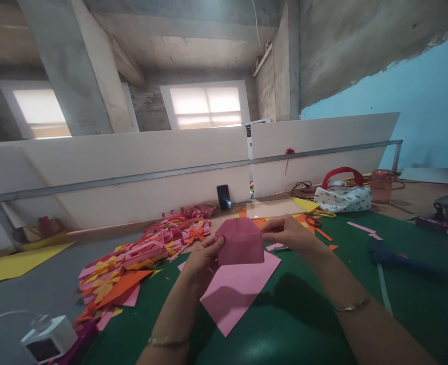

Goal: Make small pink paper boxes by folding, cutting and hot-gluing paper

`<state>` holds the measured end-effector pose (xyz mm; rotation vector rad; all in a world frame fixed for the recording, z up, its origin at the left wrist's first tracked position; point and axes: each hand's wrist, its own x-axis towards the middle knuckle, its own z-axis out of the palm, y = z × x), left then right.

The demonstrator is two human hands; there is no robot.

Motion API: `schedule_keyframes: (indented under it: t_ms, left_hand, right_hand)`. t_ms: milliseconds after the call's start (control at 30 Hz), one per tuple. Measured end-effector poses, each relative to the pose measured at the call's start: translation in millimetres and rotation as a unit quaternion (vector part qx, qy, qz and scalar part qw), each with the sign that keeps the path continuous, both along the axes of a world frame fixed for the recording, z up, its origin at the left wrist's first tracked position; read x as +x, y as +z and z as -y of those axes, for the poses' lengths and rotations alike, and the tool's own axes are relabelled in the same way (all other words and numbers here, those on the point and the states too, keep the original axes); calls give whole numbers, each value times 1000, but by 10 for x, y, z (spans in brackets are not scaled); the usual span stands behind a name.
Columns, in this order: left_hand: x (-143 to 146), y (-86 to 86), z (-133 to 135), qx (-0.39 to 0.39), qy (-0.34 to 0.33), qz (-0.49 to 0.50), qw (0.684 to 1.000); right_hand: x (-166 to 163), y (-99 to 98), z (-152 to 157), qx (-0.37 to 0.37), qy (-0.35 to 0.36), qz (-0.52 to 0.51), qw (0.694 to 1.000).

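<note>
A folded piece of pink paper (pixel 241 243), with its top corners slanted, is held up between my two hands. My left hand (pixel 206 258) pinches its left edge, the thumb lying on the near face. At the upper right edge, my right hand (pixel 285 233) grips it between thumb and fingertips. Below lies a flat sheet of lighter pink paper (pixel 239 294) on the green mat (pixel 292 334), one corner pointing toward me. The held paper covers the far part of that sheet.
On the left is a long heap of pink, orange and yellow paper pieces (pixel 144 248). A phone (pixel 224 197) leans against the white partition (pixel 171 177). Scissors (pixel 313 221), a patterned bag (pixel 343 197) and a pink jar (pixel 381 186) stand right. A white plug adapter (pixel 49 337) sits front left.
</note>
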<state>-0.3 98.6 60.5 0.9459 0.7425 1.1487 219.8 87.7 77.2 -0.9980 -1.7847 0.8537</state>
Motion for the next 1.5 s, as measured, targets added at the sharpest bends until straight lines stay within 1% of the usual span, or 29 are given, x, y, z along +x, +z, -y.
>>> schedule_keyframes:
  t_ms: [100, 300, 567, 867, 1067, 1167, 1200, 1233, 1267, 1300, 1333, 1367, 1400, 1433, 1467, 1500]
  left_hand:
    - [6, -9, -6, 0, -5, 0, 1000]
    - [0, -3, 10, 6, -15, -3, 1000]
    - [15, -39, -30, 9, -19, 2, 1000]
    - [-15, -63, -51, 25, -31, -15, 999]
    - [17, -52, -90, 57, 0, -51, 997]
    - [48, -52, -88, 90, 70, -92, 989]
    - [66, -54, -74, 114, 114, -111, 981]
    - [88, -58, -50, 158, 176, -143, 961]
    - [117, -64, -18, 222, 244, -188, 925]
    - [152, -74, 20, 301, 302, -242, 872]
    - [192, -86, 61, 387, 345, -303, 800]
    - [233, -102, 102, 458, 354, -355, 734]
    - [274, -119, 137, 504, 341, -389, 691]
    - [310, -138, 164, 522, 324, -410, 674]
    - [339, -156, 182, 525, 310, -420, 672]
    - [360, -174, 191, 517, 303, -422, 680]
  right_hand:
    - [-6, -4, 8, -41, -4, -25, 999]
    - [11, 5, -12, -41, -3, -13, 999]
    - [2, -10, -22, -53, -15, -15, 998]
    - [-2, 6, -14, -61, -56, -42, 996]
    - [-25, -24, -26, -90, -15, -69, 993]
    - [-73, -45, -44, -95, -14, -101, 990]
    - [-98, -56, -51, -94, -22, -112, 989]
    - [-127, -68, -57, -92, -31, -123, 988]
    - [-161, -81, -60, -89, -42, -133, 986]
    - [-199, -94, -59, -85, -50, -141, 985]
    - [-238, -106, -56, -80, -56, -147, 984]
    - [-278, -118, -51, -74, -59, -151, 984]
    - [-315, -127, -44, -68, -58, -154, 984]
    - [-347, -135, -37, -62, -52, -154, 985]
    - [-375, -141, -31, -57, -42, -152, 986]
    - [-396, -145, -26, -51, -32, -148, 987]
